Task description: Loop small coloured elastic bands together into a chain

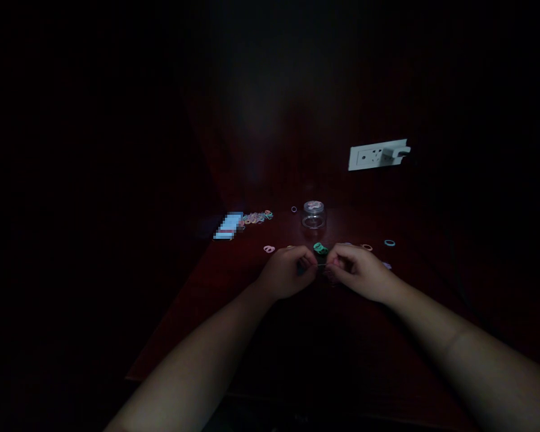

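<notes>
My left hand (290, 273) and my right hand (355, 271) face each other above a dark red table (198, 306). Both are closed in a pinch, with a thin pale band (321, 264) stretched between their fingertips. What exactly the band is cannot be made out in the dim light. Just behind it lie green hair ties (319, 248). Pink hair ties (269, 248) rest beyond my left hand, and an orange one (367, 247) lies beyond my right hand. Farther back stands a clear jar (314, 219) with its lid on.
A lit phone (228, 226) lies at the back left beside a pile of coloured hair ties (255, 218). A blue ring (389, 243) is at the right, and a small pale ring (294, 209) lies left of the jar. The wall carries a socket panel (364, 157) with a plug.
</notes>
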Demonstrator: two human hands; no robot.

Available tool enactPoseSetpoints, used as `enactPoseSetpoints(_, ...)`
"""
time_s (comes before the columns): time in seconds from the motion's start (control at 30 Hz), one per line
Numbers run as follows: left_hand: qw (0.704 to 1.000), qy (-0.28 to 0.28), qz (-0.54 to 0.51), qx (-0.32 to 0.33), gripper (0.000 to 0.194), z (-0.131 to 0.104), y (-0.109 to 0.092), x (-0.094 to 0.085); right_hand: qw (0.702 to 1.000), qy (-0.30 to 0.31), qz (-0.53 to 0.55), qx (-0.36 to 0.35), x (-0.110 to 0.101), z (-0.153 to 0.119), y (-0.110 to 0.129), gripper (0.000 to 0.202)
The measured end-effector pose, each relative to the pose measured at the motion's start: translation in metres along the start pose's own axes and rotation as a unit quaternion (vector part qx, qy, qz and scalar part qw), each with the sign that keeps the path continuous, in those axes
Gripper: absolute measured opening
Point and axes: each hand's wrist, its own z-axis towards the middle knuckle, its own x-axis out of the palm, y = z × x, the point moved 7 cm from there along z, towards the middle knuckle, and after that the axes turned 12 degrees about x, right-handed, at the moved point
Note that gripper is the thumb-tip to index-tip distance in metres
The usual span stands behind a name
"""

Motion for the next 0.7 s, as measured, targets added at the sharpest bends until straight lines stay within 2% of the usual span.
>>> enactPoseSetpoints(0.23,1.0,0.003,-0.003,0.003,0.005,-0.0003,0.0007,-0.0001,1.0,0.007,0.01,0.01,0.0008,-0.0001,-0.0009,0.01)
enactPoseSetpoints(0.4,1.0,0.002,-0.01,0.01,0.027,0.0004,-0.0034,0.001,1.0,0.011,0.015,0.007,0.0014,0.0,-0.0004,0.01)
enactPoseSetpoints(0.53,0.999,0.033,-0.024,0.021,0.016,0.0015,-0.0062,0.0058,1.0,0.003,0.016,0.008,0.0007,0.0002,0.0001,0.011)
enactPoseSetpoints(0.7,0.999,0.028,-0.026,0.015,0.008,0.0021,-0.0047,0.0044,1.0,0.007,0.01,0.007,0.0015,0.0003,-0.0012,0.01)
